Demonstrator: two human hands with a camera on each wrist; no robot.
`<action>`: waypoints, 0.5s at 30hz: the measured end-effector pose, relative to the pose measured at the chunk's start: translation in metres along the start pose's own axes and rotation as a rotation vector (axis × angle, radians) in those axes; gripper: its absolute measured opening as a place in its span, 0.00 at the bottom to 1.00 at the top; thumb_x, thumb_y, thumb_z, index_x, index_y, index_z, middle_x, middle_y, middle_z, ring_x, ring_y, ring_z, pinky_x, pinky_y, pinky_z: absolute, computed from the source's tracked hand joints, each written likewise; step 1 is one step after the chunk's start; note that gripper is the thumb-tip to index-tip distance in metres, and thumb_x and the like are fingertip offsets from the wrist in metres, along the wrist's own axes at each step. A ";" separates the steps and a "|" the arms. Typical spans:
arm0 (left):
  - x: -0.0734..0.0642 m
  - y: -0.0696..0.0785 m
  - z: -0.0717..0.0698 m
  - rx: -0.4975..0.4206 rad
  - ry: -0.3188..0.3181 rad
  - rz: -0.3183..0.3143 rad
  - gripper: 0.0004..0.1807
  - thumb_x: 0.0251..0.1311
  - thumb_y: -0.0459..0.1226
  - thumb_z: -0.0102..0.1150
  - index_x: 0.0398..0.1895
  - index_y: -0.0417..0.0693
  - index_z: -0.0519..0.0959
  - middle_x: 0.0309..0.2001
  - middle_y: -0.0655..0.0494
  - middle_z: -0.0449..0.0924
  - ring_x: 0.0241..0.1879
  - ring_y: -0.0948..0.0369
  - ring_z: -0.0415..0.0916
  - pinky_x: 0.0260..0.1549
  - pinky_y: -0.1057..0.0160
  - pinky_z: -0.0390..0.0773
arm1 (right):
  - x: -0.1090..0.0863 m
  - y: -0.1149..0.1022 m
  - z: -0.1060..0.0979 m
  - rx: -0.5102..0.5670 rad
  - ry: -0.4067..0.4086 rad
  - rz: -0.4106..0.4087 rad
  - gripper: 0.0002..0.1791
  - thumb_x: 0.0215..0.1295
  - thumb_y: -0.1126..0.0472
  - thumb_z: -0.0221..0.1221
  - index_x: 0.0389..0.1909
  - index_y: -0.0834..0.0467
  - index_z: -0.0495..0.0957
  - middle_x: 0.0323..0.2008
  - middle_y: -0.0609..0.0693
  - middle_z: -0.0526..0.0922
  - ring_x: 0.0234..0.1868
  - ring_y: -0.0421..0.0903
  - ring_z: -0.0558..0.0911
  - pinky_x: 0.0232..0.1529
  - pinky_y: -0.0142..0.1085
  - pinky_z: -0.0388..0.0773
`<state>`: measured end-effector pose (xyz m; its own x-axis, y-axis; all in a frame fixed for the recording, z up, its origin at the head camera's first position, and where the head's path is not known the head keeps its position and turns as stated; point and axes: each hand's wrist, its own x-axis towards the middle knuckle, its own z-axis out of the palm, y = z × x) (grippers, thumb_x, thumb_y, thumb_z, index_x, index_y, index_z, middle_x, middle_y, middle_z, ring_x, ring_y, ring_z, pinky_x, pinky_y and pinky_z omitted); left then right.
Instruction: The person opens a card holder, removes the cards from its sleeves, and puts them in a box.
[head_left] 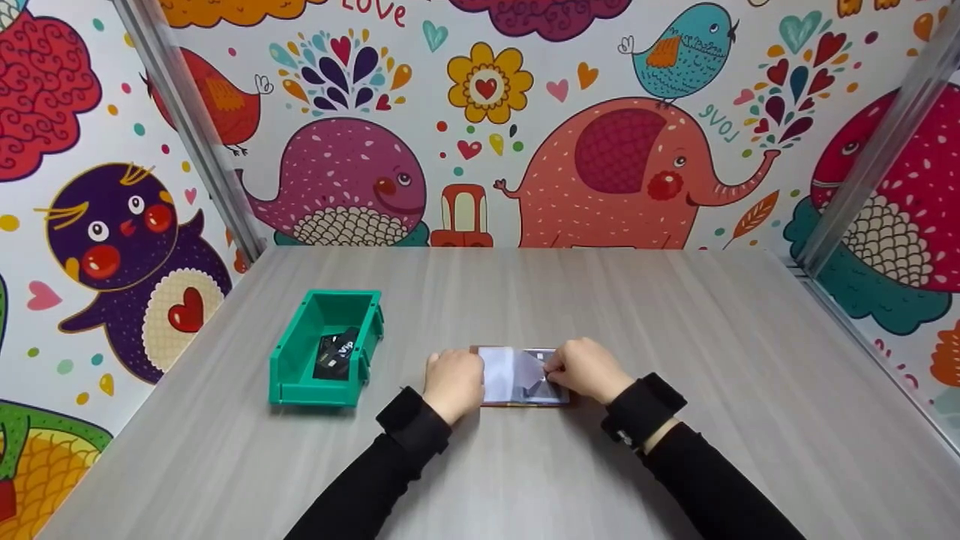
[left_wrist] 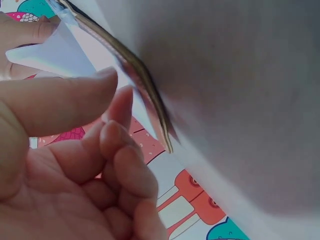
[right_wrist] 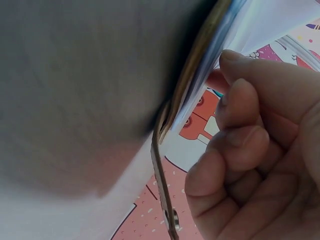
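A small card holder [head_left: 496,379] with a brown cover and clear plastic sleeves lies opened flat on the table. At its left edge is my left hand [head_left: 454,382]; in the left wrist view the thumb and forefinger hold the rim of the cover [left_wrist: 142,82], the other fingers curled. Over the right half, my right hand [head_left: 592,369] pinches a translucent sleeve [head_left: 529,373] by its edge and lifts it at a slant. Beneath that sleeve a dark card shows in part. The right wrist view shows a strap [right_wrist: 159,172] with a metal snap hanging off the cover.
To the left stands a green plastic bin [head_left: 281,375] with several black cards [head_left: 335,354] inside, one marked VIP. The pale wood-grain table [head_left: 645,465] is bounded by printed cartoon panels [head_left: 480,150] and metal posts.
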<state>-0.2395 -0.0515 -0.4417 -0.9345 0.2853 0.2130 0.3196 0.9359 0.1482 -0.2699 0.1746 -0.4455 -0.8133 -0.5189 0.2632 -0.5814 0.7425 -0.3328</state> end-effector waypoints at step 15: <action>0.009 0.018 -0.003 -0.154 0.236 0.100 0.07 0.50 0.35 0.67 0.18 0.49 0.82 0.24 0.56 0.77 0.29 0.54 0.75 0.30 0.56 0.68 | 0.000 0.000 0.000 -0.012 -0.004 0.018 0.04 0.50 0.69 0.70 0.26 0.57 0.89 0.22 0.43 0.83 0.19 0.36 0.68 0.22 0.33 0.69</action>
<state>-0.2411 -0.0324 -0.4345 -0.8406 0.3018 0.4497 0.4452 0.8579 0.2564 -0.2699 0.1747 -0.4450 -0.8238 -0.5071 0.2533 -0.5663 0.7566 -0.3270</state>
